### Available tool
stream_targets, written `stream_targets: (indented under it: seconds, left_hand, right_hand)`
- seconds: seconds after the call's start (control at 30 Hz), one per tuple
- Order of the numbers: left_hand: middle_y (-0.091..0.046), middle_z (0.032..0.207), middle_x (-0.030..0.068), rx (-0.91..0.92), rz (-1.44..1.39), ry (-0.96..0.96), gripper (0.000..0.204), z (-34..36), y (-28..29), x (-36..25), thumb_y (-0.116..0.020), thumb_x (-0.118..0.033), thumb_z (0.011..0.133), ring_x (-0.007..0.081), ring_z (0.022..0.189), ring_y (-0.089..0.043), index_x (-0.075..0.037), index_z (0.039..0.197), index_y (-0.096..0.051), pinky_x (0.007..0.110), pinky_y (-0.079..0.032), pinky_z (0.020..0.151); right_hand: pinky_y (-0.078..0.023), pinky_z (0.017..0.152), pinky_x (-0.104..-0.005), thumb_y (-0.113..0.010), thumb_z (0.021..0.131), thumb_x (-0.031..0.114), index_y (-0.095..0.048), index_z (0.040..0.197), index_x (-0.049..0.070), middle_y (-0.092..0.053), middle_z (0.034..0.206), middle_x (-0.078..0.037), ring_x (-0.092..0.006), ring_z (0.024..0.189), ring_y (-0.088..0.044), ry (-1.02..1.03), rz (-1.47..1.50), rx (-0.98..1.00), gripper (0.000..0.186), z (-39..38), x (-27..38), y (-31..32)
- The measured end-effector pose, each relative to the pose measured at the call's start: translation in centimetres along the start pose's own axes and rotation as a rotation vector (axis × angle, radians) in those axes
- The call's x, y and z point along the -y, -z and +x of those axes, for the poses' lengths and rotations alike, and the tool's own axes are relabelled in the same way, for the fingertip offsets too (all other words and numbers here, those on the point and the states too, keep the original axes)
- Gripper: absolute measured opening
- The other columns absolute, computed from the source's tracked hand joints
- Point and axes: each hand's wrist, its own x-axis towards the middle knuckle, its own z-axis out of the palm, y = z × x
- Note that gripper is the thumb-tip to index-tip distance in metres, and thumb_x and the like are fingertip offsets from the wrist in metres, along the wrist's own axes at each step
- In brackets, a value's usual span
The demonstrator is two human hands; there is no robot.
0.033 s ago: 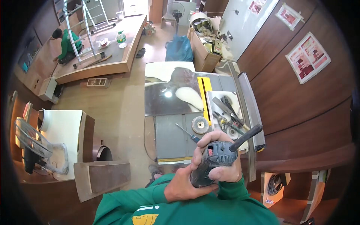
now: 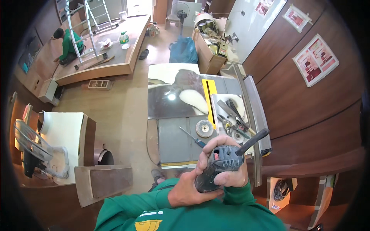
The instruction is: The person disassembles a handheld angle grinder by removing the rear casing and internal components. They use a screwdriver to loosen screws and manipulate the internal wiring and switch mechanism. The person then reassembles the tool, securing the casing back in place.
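A dark, dusty power tool (image 2: 214, 169) is held upright close to my chest. Its rear end faces up, showing vents, a small red wheel and a black stick-like part angled to the upper right. My left hand (image 2: 183, 192) is closed around its lower body. Around the upper body, my right hand (image 2: 237, 178) wraps with its fingers on the far side and thumb on the near side. The tool's lower end is hidden. Just beyond my hands, a screwdriver (image 2: 192, 137) and a round abrasive disc (image 2: 204, 128) lie on a grey worktable (image 2: 169, 140).
Hand tools (image 2: 233, 119) lie on a pale board at the table's right. A glossy dark-and-white panel (image 2: 165, 102) covers its far part. To the left stand a fan (image 2: 32, 148) and a white-topped cabinet (image 2: 73, 127). A person (image 2: 68, 46) crouches by a ladder (image 2: 89, 32) at the far left.
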Motion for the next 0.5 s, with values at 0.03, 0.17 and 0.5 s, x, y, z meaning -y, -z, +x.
stream_targets:
  seconds: [0.03, 0.17, 0.5]
  left_hand:
    - [-0.080, 0.109, 0.0095, 0.012, -0.010, -0.035, 0.056, -0.1, 0.0, 0.1, -0.095, -0.019, 0.082, 0.0166, 0.103, -0.076, -0.001, 0.129, -0.069, 0.035, -0.060, 0.093]
    - [-0.079, 0.107, 0.0098, 0.112, 0.054, -0.099, 0.053, -0.1, 0.6, 0.6, -0.093, -0.013, 0.080, 0.0172, 0.101, -0.075, -0.003, 0.127, -0.070, 0.036, -0.060, 0.090]
    - [-0.076, 0.118, 0.0106, -0.002, 0.091, 0.021, 0.056, -0.6, 0.8, 1.1, -0.094, -0.017, 0.081, 0.0168, 0.110, -0.071, -0.001, 0.129, -0.070, 0.036, -0.057, 0.096]
  right_hand:
    - [-0.062, 0.083, -0.0389, -0.095, 0.074, 0.016, -0.056, 0.128, -0.004, -0.072, 0.100, -0.019, -0.0269, 0.093, -0.074, 0.009, -0.031, 0.042, 0.070, -0.4, 0.0, 0.2]
    - [-0.061, 0.084, -0.0400, -0.095, 0.071, 0.011, -0.058, 0.125, -0.003, -0.072, 0.100, -0.020, -0.0287, 0.096, -0.074, 0.117, 0.147, 0.331, 0.067, 0.0, -1.4, 1.3]
    - [-0.064, 0.077, -0.0442, -0.100, 0.073, 0.022, -0.054, 0.124, -0.005, -0.070, 0.095, -0.021, -0.0316, 0.084, -0.073, 0.032, 0.029, -0.054, 0.074, -0.1, -2.0, -0.1]
